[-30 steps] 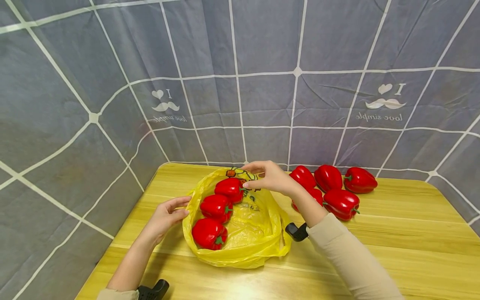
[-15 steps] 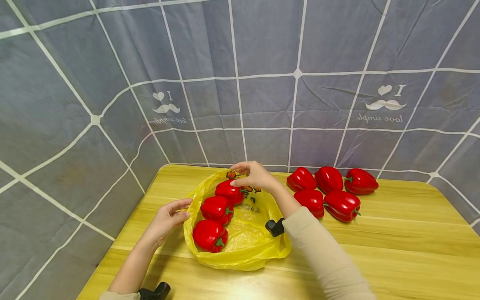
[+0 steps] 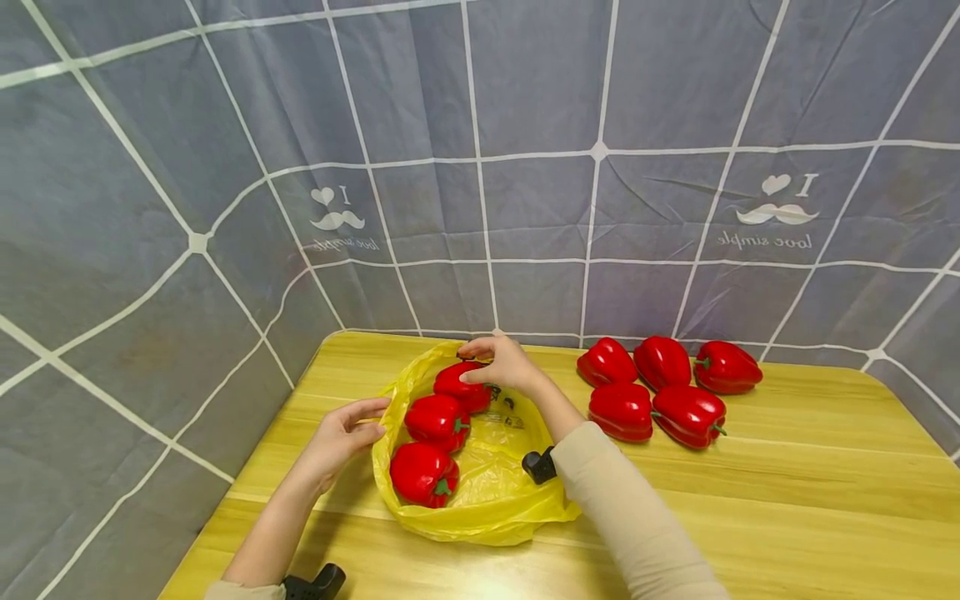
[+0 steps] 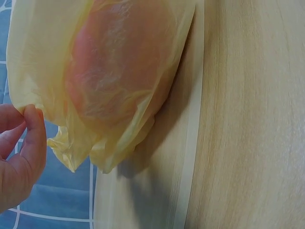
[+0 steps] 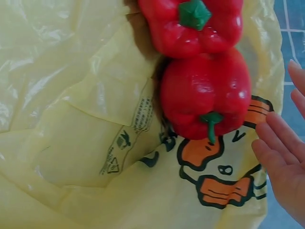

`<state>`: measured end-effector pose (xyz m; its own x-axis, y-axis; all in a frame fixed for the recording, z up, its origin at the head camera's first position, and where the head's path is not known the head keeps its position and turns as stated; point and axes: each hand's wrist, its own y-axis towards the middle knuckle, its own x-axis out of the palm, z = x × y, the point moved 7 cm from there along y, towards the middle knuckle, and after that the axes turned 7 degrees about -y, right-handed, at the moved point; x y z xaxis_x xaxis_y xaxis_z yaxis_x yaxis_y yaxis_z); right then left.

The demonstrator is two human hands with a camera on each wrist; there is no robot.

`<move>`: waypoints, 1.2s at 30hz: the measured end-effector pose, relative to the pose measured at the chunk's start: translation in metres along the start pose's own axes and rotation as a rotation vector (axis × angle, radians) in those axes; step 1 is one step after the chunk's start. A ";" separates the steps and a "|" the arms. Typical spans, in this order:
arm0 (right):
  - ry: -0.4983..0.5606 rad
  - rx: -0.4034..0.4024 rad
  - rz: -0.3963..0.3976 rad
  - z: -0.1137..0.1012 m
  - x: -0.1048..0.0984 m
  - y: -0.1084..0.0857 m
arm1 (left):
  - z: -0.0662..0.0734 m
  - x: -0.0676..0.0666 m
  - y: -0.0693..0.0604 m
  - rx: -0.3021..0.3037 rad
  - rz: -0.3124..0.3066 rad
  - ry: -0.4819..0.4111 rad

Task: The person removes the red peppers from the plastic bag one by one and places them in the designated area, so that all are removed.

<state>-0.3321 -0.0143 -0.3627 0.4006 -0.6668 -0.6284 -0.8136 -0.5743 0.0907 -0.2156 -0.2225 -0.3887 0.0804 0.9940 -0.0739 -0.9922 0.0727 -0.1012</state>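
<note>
A yellow plastic bag (image 3: pixel 487 523) lies on the table with its mouth spread toward me. Inside, along its left side, sit 3 red bell peppers: a far one (image 3: pixel 459 383), a middle one (image 3: pixel 433 421) and a near one (image 3: pixel 422 473). My left hand (image 3: pixel 339 442) pinches the bag's left rim between thumb and fingers; in the left wrist view a pepper shows dimly through the plastic. My right hand (image 3: pixel 501 365) is at the far rim, thumb over the far pepper. In the right wrist view its fingers (image 5: pixel 279 143) look straight, beside the bag's printed edge.
Several more red bell peppers (image 3: pixel 621 411) lie in two rows on the wooden table (image 3: pixel 810 475), right of the bag. A grey curtain with white lines (image 3: pixel 540 208) stands behind and left of the table. A black wrist device (image 3: pixel 538 467) hangs over the bag.
My right hand has moved left and slightly away from the loose peppers, to the bag's far rim and far pepper. The left hand keeps its pinch on the bag.
</note>
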 end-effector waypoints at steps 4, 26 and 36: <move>-0.017 0.017 0.000 0.005 0.003 0.000 | 0.000 0.001 0.001 -0.009 0.003 -0.001; -0.147 0.068 0.045 0.027 0.015 -0.002 | -0.003 0.008 0.005 -0.020 0.000 0.021; -0.149 0.075 0.027 0.028 0.019 0.000 | -0.003 0.006 0.005 -0.024 0.011 0.024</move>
<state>-0.3363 -0.0137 -0.3964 0.3157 -0.6003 -0.7348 -0.8546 -0.5163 0.0546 -0.2196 -0.2166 -0.3926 0.0715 0.9925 -0.0986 -0.9905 0.0591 -0.1240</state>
